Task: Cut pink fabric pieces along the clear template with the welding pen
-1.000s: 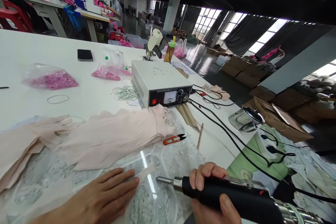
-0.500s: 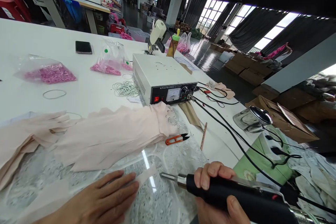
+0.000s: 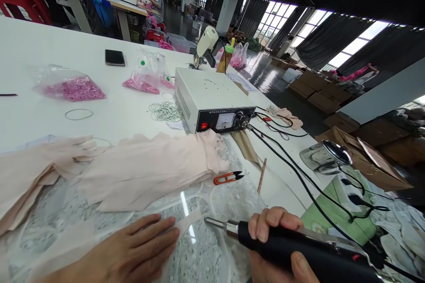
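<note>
My left hand lies flat, fingers stretched out, pressing a strip of pale pink fabric onto a clear speckled sheet. My right hand is wrapped round a black hand-held welding tool. The tool's metal tip points left, just short of the strip's end. Behind the hands lies a pile of pale pink fabric pieces. The tool's black cable runs to a white control box.
Orange thread snips and a wooden stick lie beyond the tool. Bags of pink rings, white rings and a phone sit farther back. A steel pot and cardboard boxes stand right. A person sews at a far table.
The view has shifted slightly right and down. Both hands stay in about the same place, the tool's tip still near the strip.
</note>
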`<state>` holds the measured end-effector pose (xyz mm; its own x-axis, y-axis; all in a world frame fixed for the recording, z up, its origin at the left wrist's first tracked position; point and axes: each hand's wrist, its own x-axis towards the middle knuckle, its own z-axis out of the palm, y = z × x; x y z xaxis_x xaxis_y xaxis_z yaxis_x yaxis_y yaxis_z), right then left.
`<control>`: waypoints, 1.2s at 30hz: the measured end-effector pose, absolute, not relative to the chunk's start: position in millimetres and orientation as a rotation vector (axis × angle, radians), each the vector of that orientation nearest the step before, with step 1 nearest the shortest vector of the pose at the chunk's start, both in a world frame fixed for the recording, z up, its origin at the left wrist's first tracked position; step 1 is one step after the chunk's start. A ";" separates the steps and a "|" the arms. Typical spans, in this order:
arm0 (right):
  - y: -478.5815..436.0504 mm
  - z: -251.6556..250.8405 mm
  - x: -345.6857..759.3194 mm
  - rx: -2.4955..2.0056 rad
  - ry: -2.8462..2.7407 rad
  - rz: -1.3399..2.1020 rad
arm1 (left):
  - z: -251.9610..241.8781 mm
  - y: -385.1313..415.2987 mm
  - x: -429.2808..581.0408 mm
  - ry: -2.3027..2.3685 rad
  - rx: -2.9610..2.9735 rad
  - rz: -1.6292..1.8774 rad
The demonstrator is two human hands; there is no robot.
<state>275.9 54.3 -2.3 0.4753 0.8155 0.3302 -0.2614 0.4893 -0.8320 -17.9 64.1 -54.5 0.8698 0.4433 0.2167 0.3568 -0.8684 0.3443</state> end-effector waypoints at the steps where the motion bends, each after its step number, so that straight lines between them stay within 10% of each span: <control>1: 54.3 -2.2 275.8 -0.793 -0.816 0.751 | -54.5 64.1 -17.6 0.604 2.743 0.423; 36: 59.6 1.3 272.3 -0.773 -0.829 0.746 | -59.3 63.4 -15.9 0.573 2.840 0.506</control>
